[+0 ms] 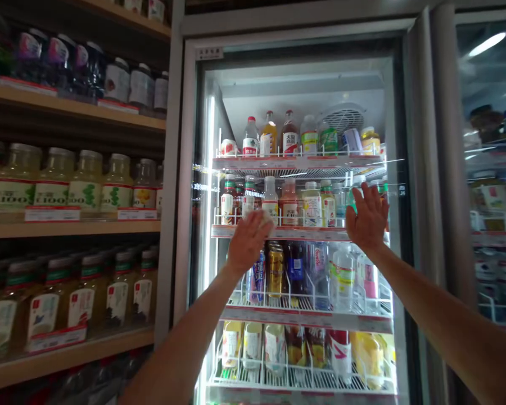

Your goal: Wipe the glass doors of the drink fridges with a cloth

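My left hand (247, 239) is slightly blurred and lies against the glass door (211, 73) of a lit drinks cooler. A pale, crumpled wiping cloth (268, 224) shows by its thumb and palm, mostly covered by the hand. My right hand (367, 218) is raised toward the same glass, palm forward, fingers stretched out, with nothing in it. Behind the left hand stands a bottle with a white cap (270, 194). Behind the glass are wire shelves of drinks, among them gold cans (275, 270) and an orange bottle (289, 202).
To the left, wooden shelves (80, 228) carry rows of juice bottles (89, 289) and jars. A metal door frame (430, 169) separates this cooler from another glass-fronted one (489, 185) at the right. White price strips (57, 340) stick out from the wooden shelf edges.
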The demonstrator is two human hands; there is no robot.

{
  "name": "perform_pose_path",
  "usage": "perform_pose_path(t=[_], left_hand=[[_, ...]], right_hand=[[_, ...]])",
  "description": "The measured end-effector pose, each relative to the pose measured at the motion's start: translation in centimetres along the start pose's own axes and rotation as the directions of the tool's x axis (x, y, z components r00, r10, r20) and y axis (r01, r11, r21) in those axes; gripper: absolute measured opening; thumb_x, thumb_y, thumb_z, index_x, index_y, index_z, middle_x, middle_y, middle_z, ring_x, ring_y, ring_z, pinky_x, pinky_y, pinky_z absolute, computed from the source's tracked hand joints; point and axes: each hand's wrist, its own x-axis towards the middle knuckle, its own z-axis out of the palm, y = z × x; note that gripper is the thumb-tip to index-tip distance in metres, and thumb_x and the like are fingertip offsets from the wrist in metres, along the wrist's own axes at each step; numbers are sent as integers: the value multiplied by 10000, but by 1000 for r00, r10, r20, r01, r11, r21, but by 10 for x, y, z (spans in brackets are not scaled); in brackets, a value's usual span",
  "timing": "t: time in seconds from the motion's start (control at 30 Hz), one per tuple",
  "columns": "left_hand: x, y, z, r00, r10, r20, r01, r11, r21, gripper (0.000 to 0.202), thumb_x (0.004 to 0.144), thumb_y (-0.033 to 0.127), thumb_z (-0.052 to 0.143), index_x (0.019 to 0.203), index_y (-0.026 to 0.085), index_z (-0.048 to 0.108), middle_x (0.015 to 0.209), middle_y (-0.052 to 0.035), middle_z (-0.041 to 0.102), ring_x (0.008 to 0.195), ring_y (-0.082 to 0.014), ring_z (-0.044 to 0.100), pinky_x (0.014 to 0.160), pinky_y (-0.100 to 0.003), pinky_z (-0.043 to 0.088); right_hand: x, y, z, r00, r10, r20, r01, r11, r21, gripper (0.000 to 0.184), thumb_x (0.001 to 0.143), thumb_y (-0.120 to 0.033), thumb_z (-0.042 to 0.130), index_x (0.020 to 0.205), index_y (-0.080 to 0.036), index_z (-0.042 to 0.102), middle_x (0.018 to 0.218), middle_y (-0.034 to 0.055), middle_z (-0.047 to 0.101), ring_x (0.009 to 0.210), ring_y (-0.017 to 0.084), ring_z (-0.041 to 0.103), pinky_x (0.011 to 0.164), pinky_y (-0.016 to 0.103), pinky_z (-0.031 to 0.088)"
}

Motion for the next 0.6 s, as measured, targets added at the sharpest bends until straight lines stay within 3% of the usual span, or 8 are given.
perform_pose_path(t=[0.03,0.1,0.17,0.27,0.37,0.47,0.53,0.6], left_hand=[[-2,-16,-6,987,-141,-74,144,989,31,405,888,178,418,1284,233,485,1429,-81,399,1372,-228,258,1098,-448,298],[-5,-36,-13,882,-402,-248,425,904,46,414,896,199,402,1306,181,458,1459,-120,339,1381,-251,231,1105,-477,273],[-6,-27,-9,842,-440,-311,471,882,26,416,898,184,387,1309,173,451,1472,-117,313,1391,-242,201,1114,-472,264],[-11,20,7,992,-34,-118,35,999,1,433,887,135,391,1299,250,459,1450,-40,370,1395,-192,189,1114,-425,284],[-21,34,9,960,267,84,-264,963,-51,433,875,146,430,1284,283,473,1425,-26,413,1388,-176,212,1101,-388,306],[-24,-4,-5,992,-69,-102,77,994,73,428,878,139,421,1292,236,469,1430,-82,397,1380,-208,235,1088,-420,317],[-19,-23,-8,899,-342,-273,376,923,80,432,885,151,404,1313,187,447,1462,-125,329,1382,-247,227,1087,-471,307],[-12,-14,-3,867,-395,-302,428,902,49,437,883,138,390,1315,180,446,1469,-121,316,1388,-254,204,1091,-493,298]], right_hand=[[0,0,0,1000,-2,1,2,1000,1,499,896,-392,292,1322,-176,436,1425,98,391,1365,247,253,1092,479,207],[0,0,1,1000,-6,0,6,1000,3,504,892,-383,302,1330,-164,423,1429,107,383,1370,249,239,1094,486,199],[0,0,2,1000,-8,2,8,1000,5,504,889,-372,316,1337,-162,412,1435,110,373,1371,251,234,1096,492,196],[0,3,3,1000,-13,-1,13,1000,4,498,888,-369,311,1324,-162,431,1428,108,385,1361,253,257,1094,488,202],[-1,4,2,1000,-24,7,24,1000,2,504,888,-384,292,1316,-166,445,1423,104,394,1362,254,258,1095,480,201],[-1,3,1,1000,-19,18,19,1000,13,509,892,-387,286,1335,-174,422,1435,99,375,1375,248,230,1096,486,199],[-2,2,1,1000,-7,14,7,1000,22,505,892,-380,297,1348,-190,401,1444,86,363,1380,243,218,1094,498,203],[-2,2,0,1000,-7,12,6,1000,25,501,891,-369,314,1357,-202,390,1447,78,358,1381,239,217,1093,502,205]])
